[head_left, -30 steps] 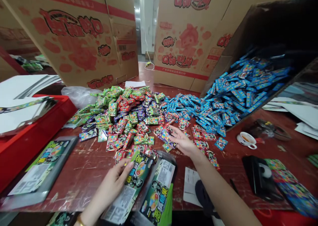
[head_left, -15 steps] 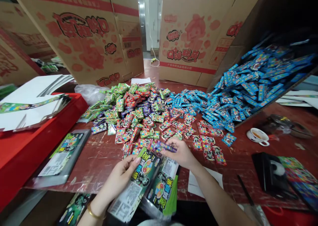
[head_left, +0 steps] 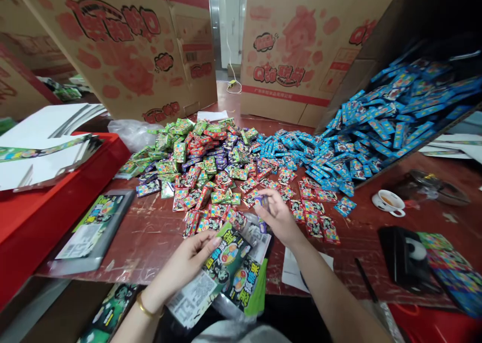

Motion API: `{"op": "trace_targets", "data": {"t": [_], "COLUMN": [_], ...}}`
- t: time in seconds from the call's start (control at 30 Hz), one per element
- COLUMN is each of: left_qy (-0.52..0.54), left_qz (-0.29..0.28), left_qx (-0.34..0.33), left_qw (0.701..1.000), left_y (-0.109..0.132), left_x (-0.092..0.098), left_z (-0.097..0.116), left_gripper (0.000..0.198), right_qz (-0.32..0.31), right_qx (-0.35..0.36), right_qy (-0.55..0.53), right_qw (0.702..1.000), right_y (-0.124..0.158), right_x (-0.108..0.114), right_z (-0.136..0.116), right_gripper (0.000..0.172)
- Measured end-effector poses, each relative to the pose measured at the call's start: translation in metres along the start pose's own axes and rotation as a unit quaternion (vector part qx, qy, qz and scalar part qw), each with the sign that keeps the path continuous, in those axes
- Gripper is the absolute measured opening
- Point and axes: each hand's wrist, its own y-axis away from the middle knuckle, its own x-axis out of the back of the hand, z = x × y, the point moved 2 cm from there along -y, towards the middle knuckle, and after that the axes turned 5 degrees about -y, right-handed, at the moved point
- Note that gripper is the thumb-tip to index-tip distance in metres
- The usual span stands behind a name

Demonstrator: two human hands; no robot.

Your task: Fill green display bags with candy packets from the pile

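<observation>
My left hand point(head_left: 188, 260) is closed on the upper left edge of a dark green printed candy bag point(head_left: 216, 270), thumb on top. A second such bag point(head_left: 246, 277) lies partly under it, with clear plastic at its edges. My right hand point(head_left: 279, 220) is closed on a small purple candy packet point(head_left: 262, 224), just above the mouth of the second bag. Fingers partly hide the packet, so I cannot tell whether there is more than one. Beyond my hands spreads a heap of small packets: green point(head_left: 183, 127), red point(head_left: 248, 185), purple point(head_left: 222, 159) and blue point(head_left: 291, 149).
Blue packets spill from a tipped carton point(head_left: 348, 97) on the right. Two cartons point(head_left: 124, 56) stand behind. A red tray point(head_left: 101, 157) with card sheets and a stack of bags point(head_left: 94, 227) lie left. A cup point(head_left: 388, 202) and black dispenser point(head_left: 404, 257) stand right.
My right hand has moved slightly right and up, and the purple packet has turned from lying sideways to hanging upright. My left hand still holds the bag. The view has shifted slightly.
</observation>
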Motion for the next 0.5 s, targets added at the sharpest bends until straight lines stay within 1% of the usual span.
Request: {"op": "trace_targets", "data": {"t": [0.07,0.13,0.2,0.23,0.27,0.33,0.4,0.43,0.5], "left_qy": [0.001,-0.003,-0.005,-0.006,-0.005,-0.001,0.008,0.015,0.023], "left_qz": [0.001,0.002,0.009,0.015,0.019,0.017,0.002,-0.004,0.003], "left_qx": [-0.001,-0.004,-0.007,-0.01,-0.015,-0.026,-0.034,-0.036,-0.037], "left_qw": [1.0,1.0,1.0,1.0,1.0,1.0,0.999,0.999,0.999], "left_y": [-0.001,-0.003,-0.005,-0.005,-0.006,-0.006,-0.005,-0.005,-0.006], "left_x": [-0.002,-0.004,-0.006,-0.007,-0.007,-0.009,-0.013,-0.014,-0.016], "left_z": [0.001,0.003,0.007,0.009,0.012,0.018,0.021,0.022,0.021], "left_gripper": [0.033,0.033,0.032,0.032,0.032,0.033,0.033,0.033,0.031], "right_qz": [0.055,0.096,0.11,0.098,0.072,-0.009,-0.089,-0.116,-0.144], "right_qx": [0.018,0.038,0.081,0.108,0.131,0.154,0.147,0.138,0.118], "right_qy": [0.01,0.019,0.05,0.071,0.094,0.132,0.151,0.154,0.149], "right_qw": [0.998,0.995,0.989,0.987,0.984,0.979,0.974,0.971,0.971], "right_y": [0.0,0.0,0.001,0.002,0.003,0.006,0.008,0.009,0.012], "right_x": [-0.003,-0.008,-0.012,-0.014,-0.015,-0.016,-0.015,-0.015,-0.014], "right_z": [0.001,0.001,-0.002,-0.004,-0.007,-0.013,-0.017,-0.018,-0.016], "right_gripper": [0.029,0.023,0.017,0.013,0.011,0.014,0.02,0.023,0.024]}}
